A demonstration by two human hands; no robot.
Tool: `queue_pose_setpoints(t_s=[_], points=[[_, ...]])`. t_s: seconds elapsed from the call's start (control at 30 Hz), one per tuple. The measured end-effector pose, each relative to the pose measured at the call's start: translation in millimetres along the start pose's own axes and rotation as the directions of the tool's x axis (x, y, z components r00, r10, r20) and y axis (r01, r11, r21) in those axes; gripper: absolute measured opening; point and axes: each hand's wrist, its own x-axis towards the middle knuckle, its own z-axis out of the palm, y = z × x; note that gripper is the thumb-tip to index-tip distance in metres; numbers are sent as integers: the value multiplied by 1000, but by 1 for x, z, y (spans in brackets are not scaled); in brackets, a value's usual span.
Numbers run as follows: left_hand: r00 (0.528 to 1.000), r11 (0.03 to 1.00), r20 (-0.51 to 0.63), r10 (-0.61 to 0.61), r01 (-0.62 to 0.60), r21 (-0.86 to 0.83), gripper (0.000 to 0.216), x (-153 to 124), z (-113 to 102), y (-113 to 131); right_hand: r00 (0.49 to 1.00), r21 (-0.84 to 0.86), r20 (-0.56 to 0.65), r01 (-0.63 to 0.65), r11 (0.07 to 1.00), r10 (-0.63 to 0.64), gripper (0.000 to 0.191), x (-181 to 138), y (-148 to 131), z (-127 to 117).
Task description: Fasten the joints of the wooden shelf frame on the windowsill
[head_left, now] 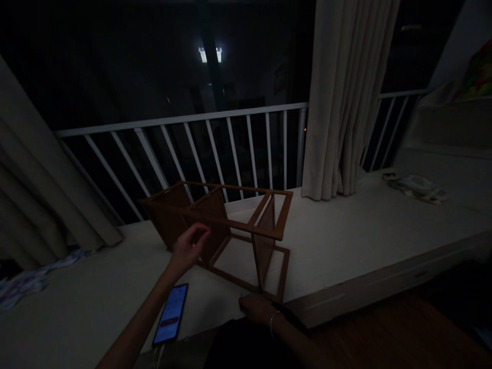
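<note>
A brown wooden shelf rack lies on its side on the pale window ledge, its panels standing upright between the rails. My left hand is raised in front of its near upper rail, thumb and forefinger pinched together. Whatever sits in that pinch is too small and dark to name. Lower down, my right hand is closed near the rack's bottom front rail, close to my lap. A small dark tip shows at its fingers, but its kind cannot be made out. Beside my left forearm, a lit phone rests on the ledge with a cable attached.
A white railing runs along the dark window behind the rack. Beige curtains hang on both sides. A crumpled cloth-like item lies on the ledge at right, and patterned fabric at left. The ledge's front edge drops to a wooden floor.
</note>
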Motion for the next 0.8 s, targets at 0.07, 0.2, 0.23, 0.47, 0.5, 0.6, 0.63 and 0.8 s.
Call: queue_pose_setpoints(t_s=[0.07,0.2,0.23,0.47,0.5,0.6,0.63,0.8], points=[[981,993,151,119,-117,-21,16,8,5,36,1000,1,-20,0,1000,0,28,-2,-1,-2],[926,962,261,272,-267,-55,14,25,17,75,999,-10,-44,14,1000,-14,28,-4,-2,-1],[910,955,291,295,-290,-63,14,30,21,79,999,-17,-42,21,1000,-22,28,-4,-1,-1],[849,924,378,369,-379,-49,14,44,37,91,998,-46,-44,32,998,-34,28,-7,0,-1],[843,919,384,378,-393,-41,14,44,38,92,998,-45,-48,34,998,-36,28,-8,0,-2],[821,902,403,404,-432,-24,13,47,40,92,996,-40,-75,45,998,-48,28,-10,1,0],[816,897,409,409,-441,-17,13,48,41,92,995,-40,-83,48,998,-51,28,-10,2,1],[798,880,433,420,-474,19,14,54,44,91,994,-44,-91,57,997,-61,28,-7,6,8]])
